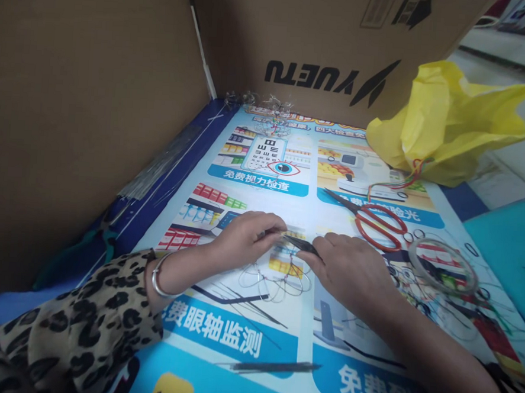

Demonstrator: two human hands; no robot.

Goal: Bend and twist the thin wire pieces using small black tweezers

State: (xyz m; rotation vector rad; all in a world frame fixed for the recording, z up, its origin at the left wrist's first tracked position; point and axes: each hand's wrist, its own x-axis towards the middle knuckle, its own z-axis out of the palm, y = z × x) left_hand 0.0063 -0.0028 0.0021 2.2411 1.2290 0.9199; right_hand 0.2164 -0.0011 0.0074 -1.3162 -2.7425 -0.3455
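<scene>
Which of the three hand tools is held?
The dark-tipped tool, in the right hand; the red-handled scissors and the teal-handled tool at far left lie unheld.

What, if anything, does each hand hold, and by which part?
The right hand grips dark pliers by the handle end; what the left hand pinches is too small to tell.

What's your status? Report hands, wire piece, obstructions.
Right hand gripping dark-nosed tool. Left hand pinched at its tip, contents unclear. Wire-loop piece below, between hands. Red-handled scissors beyond right hand, not blocking.
</scene>
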